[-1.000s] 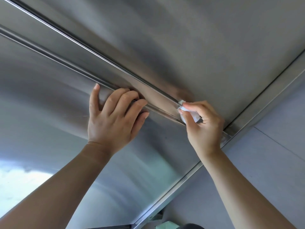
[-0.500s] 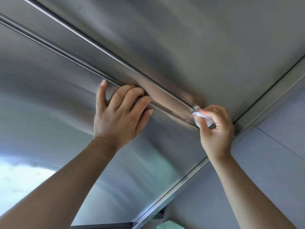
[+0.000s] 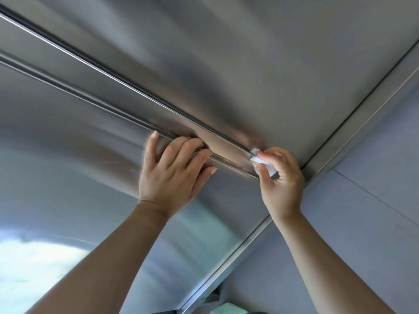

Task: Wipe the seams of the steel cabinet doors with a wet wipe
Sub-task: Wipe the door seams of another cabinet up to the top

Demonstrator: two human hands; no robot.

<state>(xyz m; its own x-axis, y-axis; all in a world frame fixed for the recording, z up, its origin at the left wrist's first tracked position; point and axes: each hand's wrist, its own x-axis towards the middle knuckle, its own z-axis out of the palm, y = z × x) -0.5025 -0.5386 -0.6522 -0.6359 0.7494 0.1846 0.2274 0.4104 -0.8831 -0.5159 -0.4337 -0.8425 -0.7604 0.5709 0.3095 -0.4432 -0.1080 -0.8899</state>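
Both arms raised, left hand [image 3: 172, 175] spread flat, right hand [image 3: 280, 177] pinched closed

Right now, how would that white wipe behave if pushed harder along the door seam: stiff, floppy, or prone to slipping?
The wet wipe looks soft and floppy: it is crumpled into a wad between the right hand fingertips. It would probably squash into the seam rather than resist. Little of it shows, so it could slip from the pinch on smooth steel.
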